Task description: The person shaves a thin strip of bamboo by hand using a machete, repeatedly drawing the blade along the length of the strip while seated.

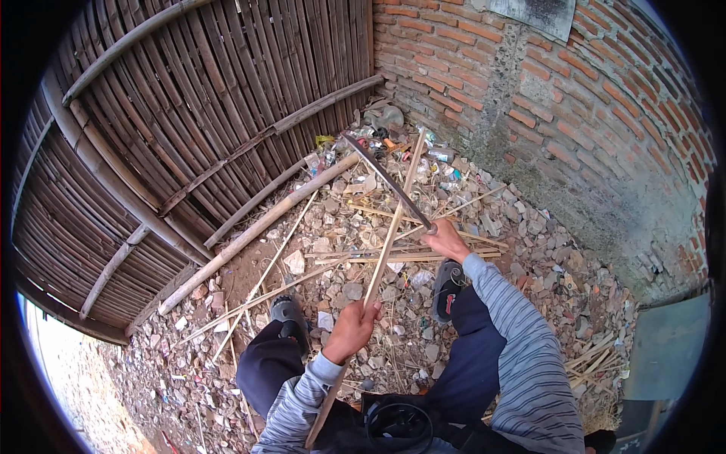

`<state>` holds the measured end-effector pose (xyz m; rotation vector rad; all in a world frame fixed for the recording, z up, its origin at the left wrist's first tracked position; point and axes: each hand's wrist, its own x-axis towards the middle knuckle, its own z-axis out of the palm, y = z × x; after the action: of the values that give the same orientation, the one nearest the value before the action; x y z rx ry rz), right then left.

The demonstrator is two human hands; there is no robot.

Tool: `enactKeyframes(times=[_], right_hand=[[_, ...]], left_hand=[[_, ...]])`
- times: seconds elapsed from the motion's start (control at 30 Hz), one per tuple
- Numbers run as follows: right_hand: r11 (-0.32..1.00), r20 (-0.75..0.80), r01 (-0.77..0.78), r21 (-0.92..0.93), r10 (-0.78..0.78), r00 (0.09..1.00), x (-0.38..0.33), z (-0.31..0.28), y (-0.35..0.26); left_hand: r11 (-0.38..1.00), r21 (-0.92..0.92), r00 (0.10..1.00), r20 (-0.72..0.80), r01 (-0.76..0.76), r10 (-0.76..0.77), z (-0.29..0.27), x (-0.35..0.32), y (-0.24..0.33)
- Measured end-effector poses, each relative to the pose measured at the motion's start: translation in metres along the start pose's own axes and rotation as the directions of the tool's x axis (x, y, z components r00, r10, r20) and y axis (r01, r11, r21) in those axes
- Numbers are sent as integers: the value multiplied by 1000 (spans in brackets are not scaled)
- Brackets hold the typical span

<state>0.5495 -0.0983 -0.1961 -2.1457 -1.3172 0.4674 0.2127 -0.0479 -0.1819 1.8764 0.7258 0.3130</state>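
My left hand [352,331] is closed around a long, pale bamboo strip [383,253], which runs from beside my lap up and away toward the wall corner. In my right hand [448,240] is the handle of a machete [382,174], its long dark blade slanting to the far left. Blade and strip cross in the view a little beyond my hands; whether they touch I cannot tell. More split bamboo strips [423,258] lie across the stones between and beyond my feet.
Rubble and litter cover the ground around my shoes [287,316]. A thick bamboo pole [257,236] lies along the foot of the bamboo slat wall [204,98] at left. A brick wall [529,98] rises at right, with another pile of strips [592,359] near its lower side.
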Motion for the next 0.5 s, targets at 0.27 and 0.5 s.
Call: enactKeyframes(times=[0.27,0.5], right_hand=[[931,3,-35,364,36,999,-7,11,1],[972,-2,164,171,-166,986,-16,13,-21]], left_hand=[[750,-514,879,438,417,-189,-13,5,19],[679,-579,861,483,451,-160,-7,13,12]])
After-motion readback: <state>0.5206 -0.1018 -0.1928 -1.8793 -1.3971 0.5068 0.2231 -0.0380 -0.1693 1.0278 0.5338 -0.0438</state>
